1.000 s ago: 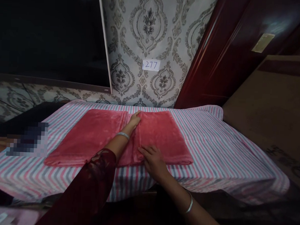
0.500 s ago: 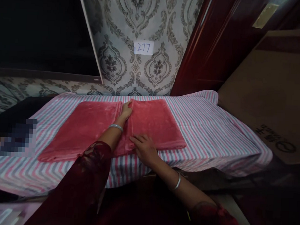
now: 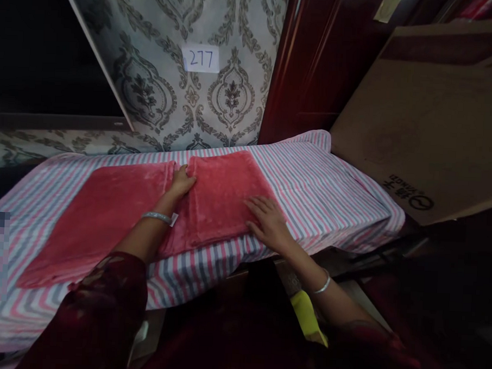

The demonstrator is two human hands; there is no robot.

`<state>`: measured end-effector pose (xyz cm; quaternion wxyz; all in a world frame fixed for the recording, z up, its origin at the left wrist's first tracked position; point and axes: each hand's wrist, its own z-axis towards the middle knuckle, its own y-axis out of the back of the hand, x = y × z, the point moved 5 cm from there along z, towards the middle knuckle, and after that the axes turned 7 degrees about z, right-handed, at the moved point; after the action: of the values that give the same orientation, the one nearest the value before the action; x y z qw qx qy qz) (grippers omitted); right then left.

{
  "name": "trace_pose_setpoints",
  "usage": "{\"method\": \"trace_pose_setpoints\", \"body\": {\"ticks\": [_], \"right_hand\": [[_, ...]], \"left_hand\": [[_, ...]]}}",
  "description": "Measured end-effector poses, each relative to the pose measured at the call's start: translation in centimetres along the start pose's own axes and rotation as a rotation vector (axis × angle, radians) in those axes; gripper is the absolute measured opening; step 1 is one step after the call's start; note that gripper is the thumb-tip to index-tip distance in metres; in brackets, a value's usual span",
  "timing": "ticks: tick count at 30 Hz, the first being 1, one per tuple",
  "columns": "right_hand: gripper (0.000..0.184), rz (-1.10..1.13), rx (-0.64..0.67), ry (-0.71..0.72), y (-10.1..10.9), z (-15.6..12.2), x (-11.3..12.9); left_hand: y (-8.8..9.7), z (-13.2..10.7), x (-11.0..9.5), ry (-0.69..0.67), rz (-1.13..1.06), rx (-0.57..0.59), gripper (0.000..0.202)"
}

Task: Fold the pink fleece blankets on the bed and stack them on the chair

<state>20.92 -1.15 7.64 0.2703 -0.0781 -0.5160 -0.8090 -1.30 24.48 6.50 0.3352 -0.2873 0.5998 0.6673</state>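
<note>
A pink plush cloth [image 3: 106,211] lies spread on a table under a pink, grey and white striped cover [image 3: 311,182], with its right part folded over into a thicker panel [image 3: 221,194]. My left hand [image 3: 181,183] rests on the fold line near the cloth's far edge, fingers curled against the folded panel's edge. My right hand [image 3: 269,221] lies flat with fingers stretched out on the near right corner of the folded panel. Both wrists wear silver bangles.
Patterned wallpaper with a paper label reading 277 [image 3: 200,58] stands behind the table. A dark red door [image 3: 316,73] is at the back right. A large cardboard sheet [image 3: 428,127] leans at the right. A yellow item [image 3: 307,318] sits below the table edge.
My right hand slid rightward along the folded panel from its left near corner to its right near corner. The view swung right, so the table shifted left in frame. My left hand stayed on the fold.
</note>
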Motion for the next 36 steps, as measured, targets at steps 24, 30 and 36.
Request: {"method": "trace_pose_setpoints", "body": {"ticks": [24, 30, 36], "right_hand": [[0.059, -0.187, 0.226, -0.333, -3.3, 20.3, -7.7], [0.058, -0.233, 0.239, -0.379, -6.8, 22.9, -10.2], [0.06, -0.206, 0.254, -0.452, -9.6, 21.4, -13.3]], "left_hand": [[-1.6, 2.3, -6.9, -0.095, 0.678, -0.023, 0.062], [-5.0, 2.5, -4.9, -0.16, 0.931, 0.109, 0.07], [-6.0, 2.7, -2.8, -0.12, 0.969, 0.135, 0.076]]}}
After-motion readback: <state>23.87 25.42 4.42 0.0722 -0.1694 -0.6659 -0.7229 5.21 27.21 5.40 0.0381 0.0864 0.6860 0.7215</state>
